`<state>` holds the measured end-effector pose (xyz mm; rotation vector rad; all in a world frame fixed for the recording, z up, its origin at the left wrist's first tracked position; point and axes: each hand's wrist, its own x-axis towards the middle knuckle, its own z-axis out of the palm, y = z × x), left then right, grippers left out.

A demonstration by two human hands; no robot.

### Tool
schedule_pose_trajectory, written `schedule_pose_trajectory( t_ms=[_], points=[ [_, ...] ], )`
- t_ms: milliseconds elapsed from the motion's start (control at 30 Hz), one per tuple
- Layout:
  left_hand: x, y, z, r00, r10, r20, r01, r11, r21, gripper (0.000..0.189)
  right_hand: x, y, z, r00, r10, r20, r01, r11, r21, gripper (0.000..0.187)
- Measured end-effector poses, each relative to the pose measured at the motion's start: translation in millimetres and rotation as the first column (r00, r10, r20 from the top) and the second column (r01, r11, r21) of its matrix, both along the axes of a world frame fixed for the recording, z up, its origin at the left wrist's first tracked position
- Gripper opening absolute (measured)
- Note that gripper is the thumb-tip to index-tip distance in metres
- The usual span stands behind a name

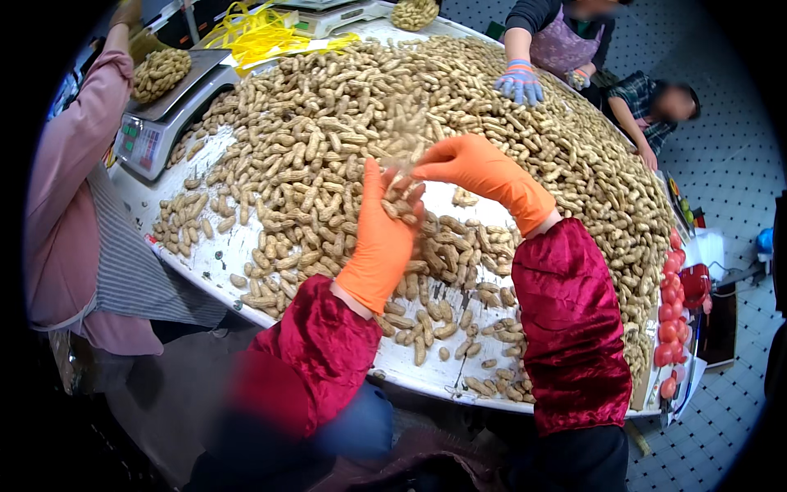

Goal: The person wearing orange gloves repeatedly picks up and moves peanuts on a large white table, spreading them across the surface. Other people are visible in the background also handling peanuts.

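My left hand (381,246), in an orange glove, is cupped around several unshelled peanuts (401,206) above the middle of the table. Just right of its fingertips is my right hand (482,175), also gloved in orange, with thumb and fingers drawn together. A pale blur lies between and above the fingertips; whether the right fingers pinch anything cannot be made out. Below and around both hands spreads a large heap of peanuts (320,147) on the white, worn tabletop (446,200). Loose peanuts (424,326) lie near the front edge, between my dark red sleeves.
Left, a person in a pink top (74,184) stands beside a scale (150,138) bearing a filled net bag (161,74). Yellow strips (261,34) lie behind. Across the heap, a co-worker's gloved hand (519,83) touches peanuts. Red round items (670,307) line the right edge.
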<state>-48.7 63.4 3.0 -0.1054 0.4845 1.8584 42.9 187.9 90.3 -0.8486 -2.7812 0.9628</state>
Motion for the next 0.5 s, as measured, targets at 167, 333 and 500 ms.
schedule_pose_trajectory(
  t_ms=[167, 333, 500],
  points=[
    [-26, 4, -18, 0.994, 0.094, 0.06, -0.096, 0.995, 0.04, 0.027, -1, 31, -22, 0.972, -0.189, -0.138, 0.229, 0.887, 0.4, 0.019],
    [-20, 2, -16, 0.996, -0.037, 0.076, 0.02, 0.975, 0.22, 0.029, -11, 49, -112, 0.989, 0.067, -0.133, 0.065, 0.611, 0.789, 0.014],
    [-22, 1, -11, 1.0, -0.017, 0.012, 0.017, 0.999, -0.041, 0.04, -14, 48, -72, 0.947, -0.307, -0.093, 0.32, 0.906, 0.277, 0.019]
  ],
)
